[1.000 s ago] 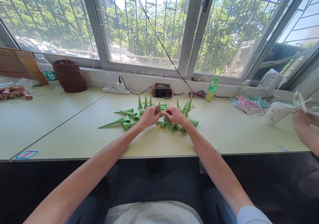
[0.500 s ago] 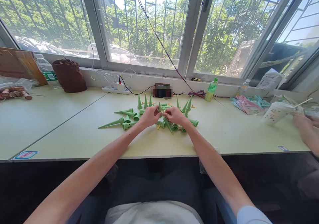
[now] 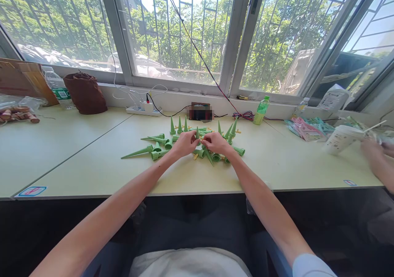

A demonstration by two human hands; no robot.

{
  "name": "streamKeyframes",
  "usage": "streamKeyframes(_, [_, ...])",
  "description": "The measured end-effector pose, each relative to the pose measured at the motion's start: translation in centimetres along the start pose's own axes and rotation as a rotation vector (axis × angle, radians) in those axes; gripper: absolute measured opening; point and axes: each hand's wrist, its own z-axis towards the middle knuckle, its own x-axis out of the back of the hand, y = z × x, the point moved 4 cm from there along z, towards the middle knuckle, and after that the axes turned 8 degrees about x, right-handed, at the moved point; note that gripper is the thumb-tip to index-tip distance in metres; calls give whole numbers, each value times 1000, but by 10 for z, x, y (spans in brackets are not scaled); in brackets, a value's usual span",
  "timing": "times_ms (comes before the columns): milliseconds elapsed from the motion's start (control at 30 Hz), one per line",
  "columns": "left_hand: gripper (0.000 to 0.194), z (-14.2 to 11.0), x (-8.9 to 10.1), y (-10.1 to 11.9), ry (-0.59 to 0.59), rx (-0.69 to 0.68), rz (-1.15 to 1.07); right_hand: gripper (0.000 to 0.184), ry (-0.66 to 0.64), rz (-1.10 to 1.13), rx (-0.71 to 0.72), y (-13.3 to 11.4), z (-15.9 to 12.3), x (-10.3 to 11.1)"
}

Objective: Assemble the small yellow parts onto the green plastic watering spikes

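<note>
- A pale cloth [image 3: 191,262] covers the person's lap, and a light sleeve [image 3: 311,266] shows on the right arm.
- The table [image 3: 92,166] runs across in front, with a small sticker [image 3: 32,191] near its front edge at the left.
- Loose spikes [image 3: 137,152] in green plastic lie on their sides around the two hands, some with the open end facing the person.
- The left hand [image 3: 185,143] has its fingers closed on a green spike [image 3: 197,133], which points upward between the two hands, over the middle of the table.
- The right hand [image 3: 216,142] pinches narrowly at a small yellow piece [image 3: 201,138] just beside that spike; the fingers partly hide it.
- Upright spikes [image 3: 172,126] stand in a short row beyond the left hand; more stand or lean beyond the right.
- At the far right, a co-worker's hand [image 3: 372,154], blurred, is near a white cup [image 3: 343,139].
- Toward the back are a brown bag [image 3: 85,93], a power strip [image 3: 144,111] and a green bottle [image 3: 261,111].
- Behind them, trees [image 3: 184,43] show through barred windows.
</note>
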Motion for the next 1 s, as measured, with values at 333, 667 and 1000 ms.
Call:
streamKeyframes(333, [25, 0, 1, 1, 13, -15, -10, 26, 9, -1, -4, -3, 0, 1])
streamKeyframes(667, [24, 0, 0, 0, 2, -8, -20, 24, 8, -8, -2, -3, 0, 1])
streamKeyframes(1000, [23, -1, 1, 3, -21, 1, 9, 26, -8, -24, -10, -1, 0, 1])
